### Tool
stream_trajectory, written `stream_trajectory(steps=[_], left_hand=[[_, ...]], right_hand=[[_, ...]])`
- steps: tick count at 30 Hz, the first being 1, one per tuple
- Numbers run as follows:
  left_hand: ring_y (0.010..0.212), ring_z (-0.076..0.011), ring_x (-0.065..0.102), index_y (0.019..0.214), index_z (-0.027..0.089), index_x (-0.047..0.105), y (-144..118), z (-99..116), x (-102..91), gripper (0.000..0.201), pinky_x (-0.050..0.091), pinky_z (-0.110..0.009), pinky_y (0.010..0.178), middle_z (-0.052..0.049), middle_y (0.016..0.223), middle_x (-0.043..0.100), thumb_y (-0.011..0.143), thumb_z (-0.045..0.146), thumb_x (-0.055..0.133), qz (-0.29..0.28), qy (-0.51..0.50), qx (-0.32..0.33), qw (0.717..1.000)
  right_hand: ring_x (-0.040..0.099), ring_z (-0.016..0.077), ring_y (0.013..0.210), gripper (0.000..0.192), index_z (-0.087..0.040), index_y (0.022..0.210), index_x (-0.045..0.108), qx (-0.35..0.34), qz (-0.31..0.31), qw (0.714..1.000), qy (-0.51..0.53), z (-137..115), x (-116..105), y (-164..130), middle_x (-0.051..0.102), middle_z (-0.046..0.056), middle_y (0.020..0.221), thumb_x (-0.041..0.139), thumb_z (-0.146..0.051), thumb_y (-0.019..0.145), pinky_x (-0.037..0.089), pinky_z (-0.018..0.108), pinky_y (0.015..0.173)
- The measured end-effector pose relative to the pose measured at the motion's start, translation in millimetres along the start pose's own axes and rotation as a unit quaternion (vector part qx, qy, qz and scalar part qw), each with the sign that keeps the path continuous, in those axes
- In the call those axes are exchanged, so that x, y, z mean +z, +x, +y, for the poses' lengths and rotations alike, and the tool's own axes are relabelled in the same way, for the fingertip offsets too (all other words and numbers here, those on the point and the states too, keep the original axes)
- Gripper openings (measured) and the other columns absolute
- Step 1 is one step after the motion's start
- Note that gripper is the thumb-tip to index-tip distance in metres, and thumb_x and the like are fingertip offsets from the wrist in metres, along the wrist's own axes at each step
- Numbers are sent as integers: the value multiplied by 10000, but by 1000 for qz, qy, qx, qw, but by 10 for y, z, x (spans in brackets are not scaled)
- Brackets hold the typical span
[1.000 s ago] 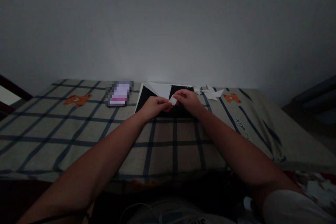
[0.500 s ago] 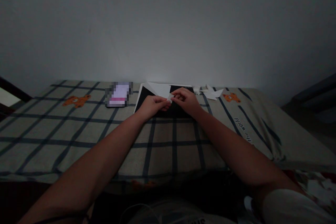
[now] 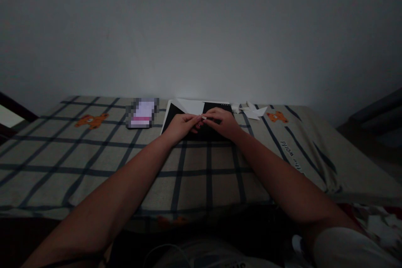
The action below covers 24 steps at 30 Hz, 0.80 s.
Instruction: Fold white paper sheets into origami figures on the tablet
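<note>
At the far middle of the checked cloth, the left hand and right hand meet fingertip to fingertip over a black board, pinching between them a small folded paper piece, of which only a thin pale edge shows. Both hands are closed to a fine pinch on it, held just above the board; whether it touches the board cannot be told in the dim light. A white sheet lies on the board behind the hands, finished white paper shapes lie to the right near the wall, and a blurred phone lies to the left. Judged risks: the piece is small and thinly gripped, so uneven finger pressure could skew a crease or let it slip onto the board; poor light could hide a misaligned edge. Compared with one second earlier, the piece then showed a broader white face between the hands; it now appears flattened or turned edge-on, and the right hand sits slightly lower.
</note>
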State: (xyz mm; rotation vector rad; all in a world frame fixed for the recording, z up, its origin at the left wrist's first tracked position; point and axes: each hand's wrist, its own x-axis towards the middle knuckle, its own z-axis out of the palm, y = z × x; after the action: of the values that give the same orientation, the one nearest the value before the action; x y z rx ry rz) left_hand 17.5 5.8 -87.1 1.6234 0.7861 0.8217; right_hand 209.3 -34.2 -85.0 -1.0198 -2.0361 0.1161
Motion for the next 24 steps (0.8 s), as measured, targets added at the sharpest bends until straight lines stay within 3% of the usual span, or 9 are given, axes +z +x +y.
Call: stream_trajectory(steps=[4, 7, 14, 20, 24], left_hand=[[691, -145, 605, 859, 121, 695, -9, 17, 15, 384, 516, -255, 578, -97, 835, 677, 753, 480, 611, 4, 10, -13, 1000], [665, -140, 600, 833, 122, 690, 1, 8, 11, 359, 506, -256, 575, -92, 807, 674, 754, 464, 612, 13, 7, -14, 1000], [655, -140, 583, 845, 140, 695, 32, 14, -96, 357, 448, -240, 567, -71, 775, 677, 768, 468, 577, 127, 69, 29, 989], [537, -155, 531, 626, 171, 679, 24, 10, -207, 438, 319, -271, 500, -43, 559, 614, 749, 564, 530, 179, 304, -11, 936], [524, -170, 515, 558, 192, 644, 37, -36, -237, 486, 283, -285, 497, -44, 521, 580, 720, 632, 518, 191, 366, -23, 911]], right_hand=[[585, 140, 839, 244, -218, 983, 690, 2, 20, 999, -26, 8, 7, 4, 651, 46, 891, 504, -331, 873, 465, 300, 760], [598, 149, 809, 221, -207, 908, 701, 25, 67, 996, -45, 60, -28, 13, 675, 46, 860, 525, -332, 856, 464, 304, 752], [589, 159, 723, 273, -172, 898, 666, 176, 182, 951, -178, 424, -465, -33, 663, 57, 803, 509, -388, 845, 440, 292, 677], [578, 190, 764, 196, -208, 830, 687, 280, 92, 893, -341, 615, -623, -141, 665, 66, 849, 547, -344, 812, 397, 289, 631], [576, 203, 803, 219, -235, 875, 705, 304, 59, 858, -409, 622, -586, -182, 663, 73, 905, 508, -319, 830, 374, 288, 592]])
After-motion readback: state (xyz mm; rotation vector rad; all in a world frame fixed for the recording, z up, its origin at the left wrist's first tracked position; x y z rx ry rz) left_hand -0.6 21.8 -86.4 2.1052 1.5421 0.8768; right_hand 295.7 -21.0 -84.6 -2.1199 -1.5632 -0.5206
